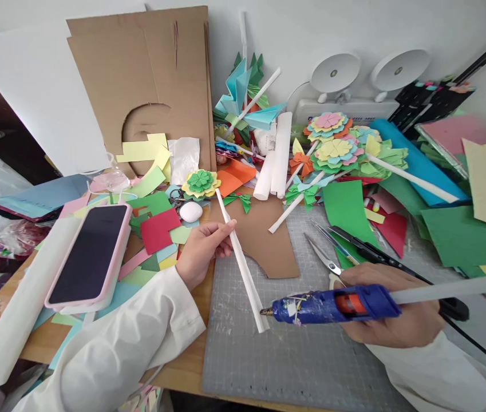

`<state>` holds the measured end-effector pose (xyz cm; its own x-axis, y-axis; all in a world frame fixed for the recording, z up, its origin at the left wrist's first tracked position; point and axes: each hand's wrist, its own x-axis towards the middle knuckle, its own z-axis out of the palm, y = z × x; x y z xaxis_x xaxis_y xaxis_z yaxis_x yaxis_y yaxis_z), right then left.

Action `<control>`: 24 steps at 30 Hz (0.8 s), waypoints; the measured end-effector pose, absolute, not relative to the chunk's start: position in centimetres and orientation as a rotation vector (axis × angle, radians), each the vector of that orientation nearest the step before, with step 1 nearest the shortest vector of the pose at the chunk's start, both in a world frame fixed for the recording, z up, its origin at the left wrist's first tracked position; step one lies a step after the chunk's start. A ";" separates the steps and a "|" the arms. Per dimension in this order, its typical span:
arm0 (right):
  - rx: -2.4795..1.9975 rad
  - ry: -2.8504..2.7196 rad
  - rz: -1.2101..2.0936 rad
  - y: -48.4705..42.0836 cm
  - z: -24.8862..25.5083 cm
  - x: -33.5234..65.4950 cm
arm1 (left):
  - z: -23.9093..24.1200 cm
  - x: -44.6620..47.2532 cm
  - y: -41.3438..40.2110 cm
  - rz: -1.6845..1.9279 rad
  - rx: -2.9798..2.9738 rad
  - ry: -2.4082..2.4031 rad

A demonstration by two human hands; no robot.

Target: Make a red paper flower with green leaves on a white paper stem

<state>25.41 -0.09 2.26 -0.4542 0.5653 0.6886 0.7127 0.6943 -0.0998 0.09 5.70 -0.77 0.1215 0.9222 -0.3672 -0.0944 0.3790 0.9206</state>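
My left hand (203,247) is closed round a rolled white paper stick (243,269) that carries a yellow and green paper flower (200,182) at its far end. The stick slants down across a brown cardboard piece (268,240) onto the grey cutting mat (294,355). My right hand (391,312) grips a blue hot glue gun (332,304) with a clear glue rod sticking out behind. The gun's nozzle points left and sits right beside the stick's near end.
A phone in a pink case (90,254) lies left on paper scraps. Scissors (326,258) rest on the mat by green paper (346,209). More paper flowers on sticks (332,143), white rolls (279,154) and leaning cardboard (148,74) crowd the back. Coloured sheets (470,229) cover the right.
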 end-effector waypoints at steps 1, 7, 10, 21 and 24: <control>-0.973 -2.172 -0.269 -0.1 2.3 25.4 | -0.8 0.1 5.7 0.910 0.890 1.212; -0.961 -2.221 -0.273 -0.3 2.2 25.6 | -1.3 -0.2 5.9 0.927 0.856 1.207; -0.983 -2.228 -0.224 -0.5 1.7 26.0 | -1.3 -0.3 5.9 0.935 0.833 1.209; -1.131 -2.039 -0.278 -0.4 0.8 26.4 | -0.9 0.1 5.7 0.920 0.861 1.214; -1.233 -1.993 -0.430 -0.3 -0.2 26.6 | -0.9 0.1 5.6 0.876 0.926 1.223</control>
